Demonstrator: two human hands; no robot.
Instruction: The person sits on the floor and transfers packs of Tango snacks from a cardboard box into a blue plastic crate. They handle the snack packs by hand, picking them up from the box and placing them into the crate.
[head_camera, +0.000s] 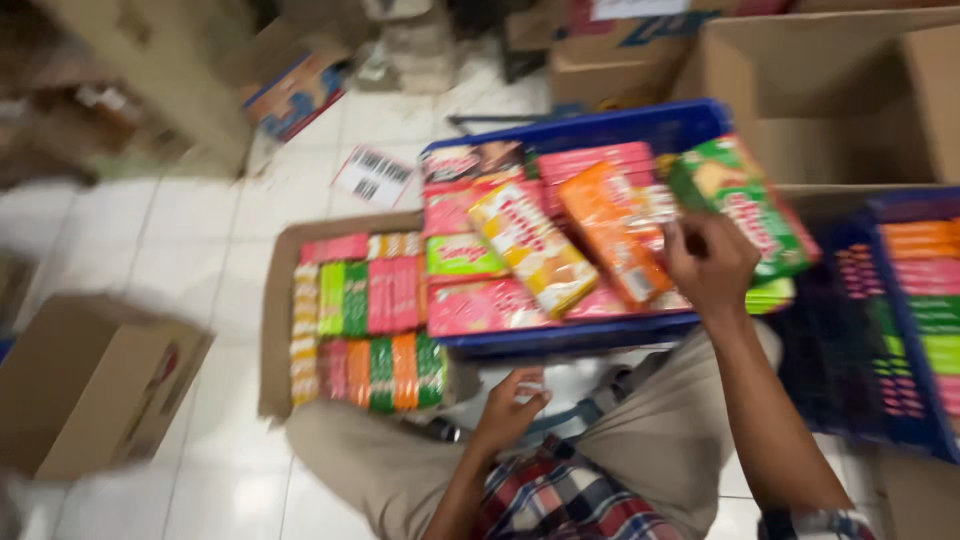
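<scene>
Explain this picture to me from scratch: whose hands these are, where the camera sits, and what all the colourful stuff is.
There is no machine here. One camera worn on a person's head looks down at their own two bare hands and lap. The right hand reaches into a blue plastic crate full of snack packets and touches an orange packet, next to a green packet; the picture is too blurred to tell whether its grip is closed. The left hand rests low near the knee, holding nothing that shows. A flat cardboard tray of neatly packed packets lies on the white tiled floor. A second blue crate stands at the right, cardboard boxes around.
</scene>
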